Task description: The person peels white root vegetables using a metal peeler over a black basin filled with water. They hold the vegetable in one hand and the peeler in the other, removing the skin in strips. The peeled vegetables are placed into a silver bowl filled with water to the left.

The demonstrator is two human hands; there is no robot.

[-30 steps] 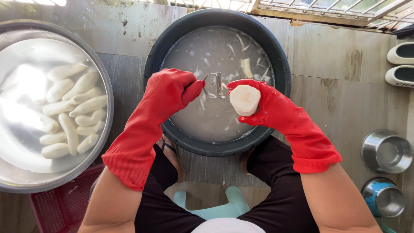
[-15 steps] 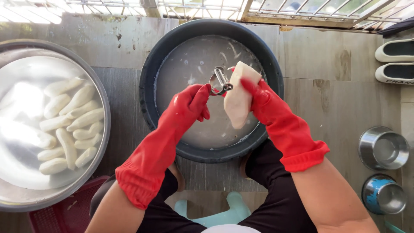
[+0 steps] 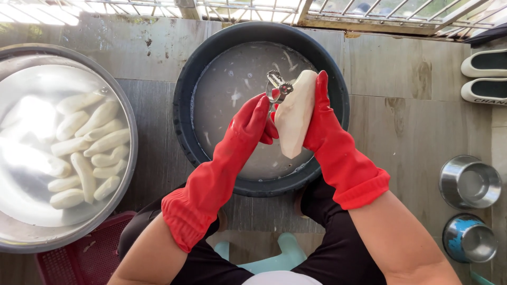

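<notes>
A pale, peeled root [image 3: 293, 113] is held above a dark round basin [image 3: 182, 100] of cloudy water, seen from the wearer's head looking straight down. The root is long and tapered; its long axis runs from upper right to lower left, blunt end away from the body, pointed end toward it and hanging free over the water.

The right hand [image 3: 321, 113], in a red rubber glove, is closed around the root's right side and cradles it from behind. The left hand [image 3: 252, 120], also in a red glove, is closed on a metal peeler [image 3: 277, 88], whose head rests against the root's upper left edge, near the far end. So the root lies just to the right of the left hand, touching the peeler, and both hands meet over the middle of the basin.

Pale scraps of peel float in the water. To the left, well apart, a wide steel bowl [image 3: 124, 111] of water holds many peeled roots [image 3: 84, 150]. A red crate [image 3: 79, 258] shows beneath it. On the right, two small steel cups [image 3: 469, 182] stand on the tiled floor, and a pair of white shoes [image 3: 485, 76] sits near the top right edge. A light blue stool [image 3: 274, 258] shows between the person's knees.
</notes>
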